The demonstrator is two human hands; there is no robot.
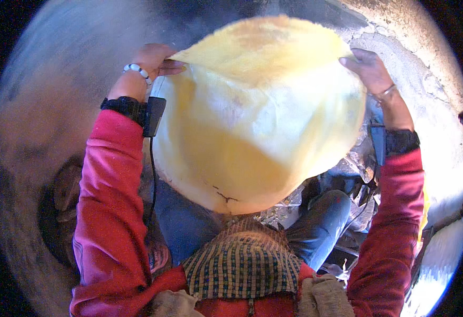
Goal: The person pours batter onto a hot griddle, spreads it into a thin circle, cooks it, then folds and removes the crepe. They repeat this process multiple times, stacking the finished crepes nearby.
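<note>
A large, thin, round yellowish sheet (231, 158), apparently dough or flatbread, spreads out in front of me. Near its upper left edge my left hand (161, 59) pinches it between thumb and fingers. On the upper right, my right hand (368, 71) grips the opposite edge. Between the two hands the sheet sags along a crease, and its far part (271, 43) rises beyond that line. A dark, branching crack (226, 197) runs in from the near edge. The sheet hides much of what lies beneath it.
My bent knee (330, 214) in blue jeans is below the sheet's right side. Broken, stone-like pieces (362, 210) lie beside it. A pale, rough-edged surface (433, 130) curves along the right. At left sits a dark round object (67, 190). A black cable (153, 170) hangs from my left wrist.
</note>
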